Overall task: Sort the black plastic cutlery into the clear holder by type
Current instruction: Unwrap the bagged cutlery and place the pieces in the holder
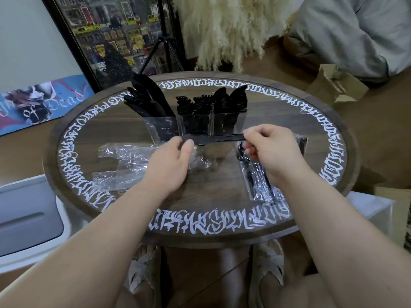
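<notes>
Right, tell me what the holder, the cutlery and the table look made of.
Holder: clear, glossy hard plastic by its see-through, reflecting walls. Cutlery: black plastic, faint sheen. Table: dark wood or wood-look veneer, grain visible, white painted lettering round the rim.

One round table [222,192], one clear holder [195,127] on it, and that holder had three compartments: knives [146,98] on the left, forks [193,105] in the middle, spoons [231,98] on the right, too bunched up to count any of them. Two hands were in view, left hand [169,165] and right hand [273,150], with one black cutlery set [213,138] between them. A few empty clear wrappers [124,161] lay left, two or three maybe, plus a small stack of still-wrapped sets [260,174] right, number unclear.
</notes>
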`<state>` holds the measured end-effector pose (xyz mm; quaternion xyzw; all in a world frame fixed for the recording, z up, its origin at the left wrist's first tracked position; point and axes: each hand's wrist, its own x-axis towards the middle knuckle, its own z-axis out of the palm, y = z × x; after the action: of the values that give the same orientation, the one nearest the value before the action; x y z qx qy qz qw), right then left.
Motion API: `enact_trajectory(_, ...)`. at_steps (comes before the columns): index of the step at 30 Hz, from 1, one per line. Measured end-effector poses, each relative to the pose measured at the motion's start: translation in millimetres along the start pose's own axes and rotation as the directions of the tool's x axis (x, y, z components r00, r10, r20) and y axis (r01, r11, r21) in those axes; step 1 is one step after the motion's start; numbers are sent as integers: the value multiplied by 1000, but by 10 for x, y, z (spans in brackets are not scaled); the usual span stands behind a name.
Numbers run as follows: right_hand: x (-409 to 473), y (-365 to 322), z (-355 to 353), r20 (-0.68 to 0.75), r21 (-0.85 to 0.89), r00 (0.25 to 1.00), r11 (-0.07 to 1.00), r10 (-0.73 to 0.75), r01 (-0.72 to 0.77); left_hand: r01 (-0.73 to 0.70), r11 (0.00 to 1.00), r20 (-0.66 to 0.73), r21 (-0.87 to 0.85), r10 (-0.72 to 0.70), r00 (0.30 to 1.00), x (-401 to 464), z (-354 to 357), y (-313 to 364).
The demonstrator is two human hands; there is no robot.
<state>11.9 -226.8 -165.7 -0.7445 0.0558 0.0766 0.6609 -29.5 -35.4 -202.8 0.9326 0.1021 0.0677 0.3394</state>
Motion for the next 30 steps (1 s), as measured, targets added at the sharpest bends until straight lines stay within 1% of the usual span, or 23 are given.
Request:
enact_trajectory(3, -1, 45, -7, 122, -45, 991, 998, 46, -41, 107, 965, -28, -239, -117, 993, 31, 11, 57)
enact_trajectory(5, -8, 54, -15, 180, -69, 982, 996, 61, -49, 145, 932, -10, -331, -157, 988, 44, 24, 93)
enact_trajectory(7, -14, 48, -14, 212, -98, 975, 994, 65, -45, 175, 905, 15, -388, -184, 983, 55, 34, 108)
enact_trajectory(13, -10, 71, 17, 274, -175, 959, 984, 68, -20, 182, 881, -11, -437, -208, 978, 86, 23, 127)
enact_trajectory(15, -13, 71, 28, 321, -205, 944, 979, 80, -13, 172, 861, -34, -480, -214, 976, 85, 6, 123)
enact_trajectory(17, -21, 91, 53, 368, -278, 925, 961, 95, 12, 167, 836, -45, -523, -222, 974, 90, -12, 130)
enact_trajectory(19, -24, 123, 84, 379, -414, 923, 904, 69, 103, 167, 823, -34, -542, -220, 975, 85, -23, 145)
enact_trajectory(21, -21, 132, 122, 386, -514, 922, 838, 38, 181, 152, 837, -29, -526, -196, 980, 70, -23, 166)
enact_trajectory(24, -47, 114, 213, 449, -573, 893, 776, 28, 264, 125, 870, -15, -477, -151, 989, 43, -5, 199)
enact_trajectory(27, -61, 98, 312, 498, -637, 867, 674, -10, 373, 115, 883, 12, -456, -123, 992, 43, 2, 204)
enact_trajectory(28, -63, 95, 335, 502, -640, 865, 661, -26, 392, 115, 879, 12, -463, -124, 992, 45, -4, 202)
enact_trajectory(30, -58, 98, 370, 500, -616, 863, 674, -67, 409, 116, 871, 13, -477, -125, 992, 43, -22, 197)
